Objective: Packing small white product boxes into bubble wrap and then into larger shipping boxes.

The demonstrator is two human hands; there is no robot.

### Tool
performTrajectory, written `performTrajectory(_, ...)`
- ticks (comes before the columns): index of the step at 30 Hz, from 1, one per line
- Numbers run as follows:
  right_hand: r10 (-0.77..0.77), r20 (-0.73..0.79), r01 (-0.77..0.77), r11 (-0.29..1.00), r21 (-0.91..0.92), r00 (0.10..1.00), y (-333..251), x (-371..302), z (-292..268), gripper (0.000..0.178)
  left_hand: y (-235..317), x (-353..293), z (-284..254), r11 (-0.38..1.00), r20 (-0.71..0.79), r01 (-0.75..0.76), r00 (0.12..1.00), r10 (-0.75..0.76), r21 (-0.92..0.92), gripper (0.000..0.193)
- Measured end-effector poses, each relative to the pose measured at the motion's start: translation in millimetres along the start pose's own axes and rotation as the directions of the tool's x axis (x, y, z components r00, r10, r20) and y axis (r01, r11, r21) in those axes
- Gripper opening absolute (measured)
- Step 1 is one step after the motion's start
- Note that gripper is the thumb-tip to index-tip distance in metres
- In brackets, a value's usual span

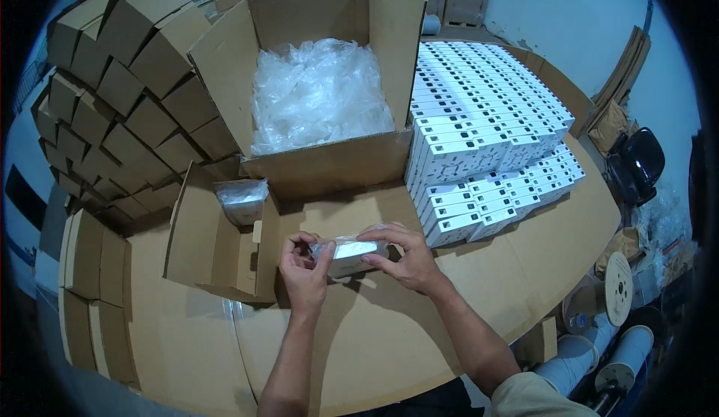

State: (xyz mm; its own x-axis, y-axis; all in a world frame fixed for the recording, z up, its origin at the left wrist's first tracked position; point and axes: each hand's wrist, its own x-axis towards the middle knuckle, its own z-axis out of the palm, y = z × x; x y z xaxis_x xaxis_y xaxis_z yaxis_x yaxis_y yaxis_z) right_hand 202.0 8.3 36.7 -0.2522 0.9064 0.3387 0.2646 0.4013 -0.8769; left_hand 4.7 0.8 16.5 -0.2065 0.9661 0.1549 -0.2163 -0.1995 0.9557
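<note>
Between my two hands is a white rectangular unit [353,250] in clear plastic wrap, held just above the cardboard-covered table. My left hand [305,261] grips its left end, fingers closed on it. The other end is pinched by my right hand [404,256], thumb in front and fingers over the top. A small open carton [213,246] stands close to my left hand, and one plastic-wrapped white item [243,203] sits at its far end. Beyond my hands rises a large open carton [329,164] filled with crumpled clear plastic bags [322,95].
White rectangular units [479,147] are stacked in rows at the right rear. Brown cartons [123,110] pile up at the far left, with closed boxes [93,260] at the table's left edge. Cable spools [618,288] and a black chair [636,164] stand off the right side.
</note>
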Motion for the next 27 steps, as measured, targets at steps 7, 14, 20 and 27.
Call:
performTrajectory(7, 0.01, 0.011, -0.01, 1.0, -0.019, 1.0, 3, 0, -2, 0.031, 18, -12, 4, 0.537, 0.199, -0.584, 0.768, 0.609, 0.609, 0.038)
performTrajectory(14, -0.073, 0.005, 0.073, 0.997, -0.031, 0.997, 8, 0, -1, 0.033, 18, -23, 7, 0.257, 0.511, -0.698, 0.682, 0.523, 0.669, 0.031)
performTrajectory(20, -0.063, 0.025, 0.064, 0.998, -0.027, 0.998, 9, 0, -3, 0.032, 25, -15, 6, 0.338, 0.492, -0.66, 0.738, 0.462, 0.671, 0.032)
performTrajectory(27, -0.027, 0.054, 0.028, 1.0, -0.013, 0.998, 7, 2, -4, 0.031, 27, -4, -4, 0.646, 0.396, -0.481, 0.872, 0.287, 0.592, 0.035)
